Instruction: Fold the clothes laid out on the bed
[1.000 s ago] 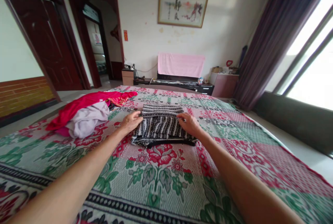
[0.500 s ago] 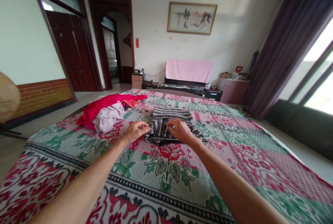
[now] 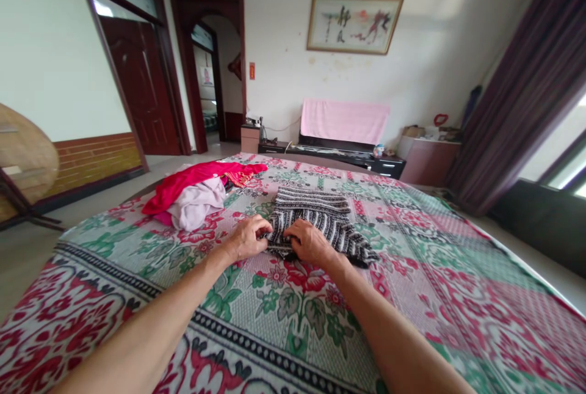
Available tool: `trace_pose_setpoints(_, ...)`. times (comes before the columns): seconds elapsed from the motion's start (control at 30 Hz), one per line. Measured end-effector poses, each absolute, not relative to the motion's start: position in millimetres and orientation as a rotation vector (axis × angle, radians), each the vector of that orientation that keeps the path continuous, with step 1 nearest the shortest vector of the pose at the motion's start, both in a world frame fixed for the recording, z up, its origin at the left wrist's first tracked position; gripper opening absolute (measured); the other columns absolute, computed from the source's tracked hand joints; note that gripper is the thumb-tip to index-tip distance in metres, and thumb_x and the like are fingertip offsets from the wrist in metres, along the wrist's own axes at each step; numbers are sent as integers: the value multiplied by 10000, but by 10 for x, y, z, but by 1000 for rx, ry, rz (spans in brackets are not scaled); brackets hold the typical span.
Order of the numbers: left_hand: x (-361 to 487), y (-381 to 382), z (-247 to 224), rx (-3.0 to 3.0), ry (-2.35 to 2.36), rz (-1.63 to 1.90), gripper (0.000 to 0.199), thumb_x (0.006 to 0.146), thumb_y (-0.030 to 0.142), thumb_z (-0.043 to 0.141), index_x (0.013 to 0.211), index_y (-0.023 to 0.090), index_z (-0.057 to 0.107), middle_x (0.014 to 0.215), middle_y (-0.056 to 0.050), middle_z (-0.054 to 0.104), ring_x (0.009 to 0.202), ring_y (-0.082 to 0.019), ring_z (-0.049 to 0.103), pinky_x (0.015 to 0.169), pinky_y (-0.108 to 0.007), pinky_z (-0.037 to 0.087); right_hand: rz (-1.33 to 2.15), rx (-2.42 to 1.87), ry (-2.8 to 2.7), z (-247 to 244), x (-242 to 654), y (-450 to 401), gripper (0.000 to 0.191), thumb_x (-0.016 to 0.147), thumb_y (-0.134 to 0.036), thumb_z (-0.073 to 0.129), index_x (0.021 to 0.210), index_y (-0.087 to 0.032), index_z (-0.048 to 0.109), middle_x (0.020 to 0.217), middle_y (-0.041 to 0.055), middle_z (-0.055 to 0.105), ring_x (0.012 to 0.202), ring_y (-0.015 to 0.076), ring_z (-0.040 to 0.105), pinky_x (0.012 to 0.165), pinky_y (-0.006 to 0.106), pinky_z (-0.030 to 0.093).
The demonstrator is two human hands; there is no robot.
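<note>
Left hand is curled, its thumb and fingers closed on the left edge of the knit. Right hand is half closed, fingertips bent down onto the near part of the knit; whether they pinch it, I cannot tell.

Biggest is the flowered cover, its near edge out of view. Beyond its far edge, at the right, hangs the dark curtain; at the left is the red-brown door. Past the far edge, a pink cloth drapes over something black, with a framed picture on the wall above. Near the cover's far left corner, along its left edge, lies the bunched red cloth, the pale cloth on its near side. Smaller is the black-and-white striped knit, partly rumpled, well in from the left and right edges; its far part lies flatter, and its near right part spreads towards the right edge.
</note>
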State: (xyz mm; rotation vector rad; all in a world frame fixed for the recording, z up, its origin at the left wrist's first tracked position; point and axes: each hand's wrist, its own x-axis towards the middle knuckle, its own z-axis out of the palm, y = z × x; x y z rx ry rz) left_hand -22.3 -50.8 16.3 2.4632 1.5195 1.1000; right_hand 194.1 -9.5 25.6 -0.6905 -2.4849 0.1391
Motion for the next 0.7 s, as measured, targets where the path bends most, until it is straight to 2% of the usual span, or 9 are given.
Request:
trace_pose_setpoints(0.27, -192, -539, 162, 2592, 1520, 1030, 258, 611, 66, 513, 789, 167, 672, 770, -32, 570, 695, -149, 535, 649, -262, 428, 19, -852, -2518, 323, 1979, -159, 294, 746, -74, 483, 899, -182, 708, 862, 66, 583, 863, 180, 540, 805, 283, 428)
trace_pose_setpoints(0.4, -156, -573, 198, 2544, 1539, 1018, 129, 727, 193, 569, 751, 170, 694, 786, -46, 601, 729, -155, 561, 685, -265, 435, 30, -881, -2506, 334, 1985, -174, 273, 736, -96, 495, 866, -188, 717, 852, 62, 594, 851, 177, 549, 793, 276, 427)
trace_pose_setpoints(0.5, -155, -552, 257, 2432, 1586, 1033, 299, 841, 316, 512, 623, 181, 664, 697, -28, 601, 671, -130, 555, 674, -246, 428, 56, -880, -2478, 328, 1984, -192, 263, 720, -104, 512, 858, -188, 720, 850, 60, 600, 854, 174, 548, 800, 271, 426)
trace_pose_setpoints(0.57, -159, -495, 309, 2358, 1672, 1072, 377, 876, 325, 463, 570, 184, 631, 643, -16, 596, 650, -121, 553, 669, -234, 426, 65, -875, -2466, 319, 1985, -198, 264, 707, -103, 516, 854, -187, 719, 848, 60, 601, 854, 175, 543, 802, 272, 427)
trace_pose_setpoints(0.63, -150, -407, 355, 2284, 1769, 1140, 348, 878, 303, 458, 610, 187, 648, 667, -14, 627, 678, -122, 574, 688, -228, 437, 73, -867, -2462, 311, 1987, -197, 267, 702, -101, 515, 854, -185, 718, 846, 60, 598, 849, 175, 540, 800, 274, 428)
trace_pose_setpoints(0.7, -113, -305, 372, 2274, 1793, 1206, 275, 869, 274, 474, 724, 190, 693, 773, -27, 679, 751, -132, 609, 731, -233, 456, 78, -851, -2463, 303, 1990, -190, 267, 701, -100, 513, 854, -183, 716, 845, 60, 595, 842, 174, 538, 799, 277, 428)
